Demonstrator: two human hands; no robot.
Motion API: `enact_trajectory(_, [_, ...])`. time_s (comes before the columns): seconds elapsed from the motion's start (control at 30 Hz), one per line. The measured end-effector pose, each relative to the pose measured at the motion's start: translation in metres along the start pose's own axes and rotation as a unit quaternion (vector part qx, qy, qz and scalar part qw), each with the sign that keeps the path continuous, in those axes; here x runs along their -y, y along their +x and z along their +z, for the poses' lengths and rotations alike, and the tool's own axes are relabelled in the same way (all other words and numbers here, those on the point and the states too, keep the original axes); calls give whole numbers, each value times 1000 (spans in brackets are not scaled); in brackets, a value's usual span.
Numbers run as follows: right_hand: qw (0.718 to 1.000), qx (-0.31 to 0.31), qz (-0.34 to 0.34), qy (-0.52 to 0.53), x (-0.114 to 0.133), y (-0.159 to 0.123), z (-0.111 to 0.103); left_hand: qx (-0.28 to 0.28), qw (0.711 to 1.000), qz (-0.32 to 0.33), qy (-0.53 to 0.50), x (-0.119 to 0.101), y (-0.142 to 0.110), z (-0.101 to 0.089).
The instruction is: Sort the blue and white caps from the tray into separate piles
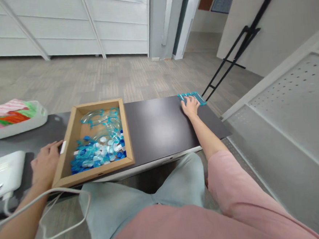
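From where I'm standing, the hands are well apart, one at each side of the lap. L hand [46, 162] is at the box's [127, 136] outer wall, fingertips by the white label [63, 147], prob. to steady it; can't tell if it's gripping. R hand [190, 106] lies over the blue rack [202, 99] at the tabletop's [157, 130] far edge, fingers spread, maybe to line it up or pin it flat; can't tell if they're clamped on it.

Box sits between the hands, nearer L, w/ blue, white & clear parts [96, 153] loose inside; its walls prob. stop small bits rolling off. Bare stretch btwn box & R hand looks like working room. Beyond L hand: white device [8, 168] w/ cable [79, 191], plus tub [26, 127] of coloured stuff, seemingly parked aside.
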State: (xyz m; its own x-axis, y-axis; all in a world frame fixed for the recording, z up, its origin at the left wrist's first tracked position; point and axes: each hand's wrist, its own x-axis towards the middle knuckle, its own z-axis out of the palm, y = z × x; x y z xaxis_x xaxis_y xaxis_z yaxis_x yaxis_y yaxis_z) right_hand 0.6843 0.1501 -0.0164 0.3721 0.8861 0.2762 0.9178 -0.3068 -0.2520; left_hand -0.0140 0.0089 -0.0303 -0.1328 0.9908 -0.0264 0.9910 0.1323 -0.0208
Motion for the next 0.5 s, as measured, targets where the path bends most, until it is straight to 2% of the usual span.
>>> enact_trajectory(0.1, [997, -60, -7, 36, 11, 0, -3, 8, 996, -34, -88, -17, -9, -15])
enact_trajectory(0.2, [993, -53, -68, 82, 48, 1, -7, -8, 992, -38, -123, -31, -15, -23])
enact_trajectory(0.27, [981, -13, -153, 120, 91, -7, -14, -18, 991, -41, -129, -32, -16, -22])
enact_trajectory(0.33, [954, 45, -250, 157, 145, -27, -26, -20, 990, -42, -131, -30, -15, -18])
enact_trajectory(0.43, [891, 162, -386, 177, 227, -75, -45, -37, 988, -40, -143, -28, -14, -11])
enact_trajectory(0.5, [856, 224, -446, 133, 271, -110, -55, -56, 986, -43, -151, -29, -14, -8])
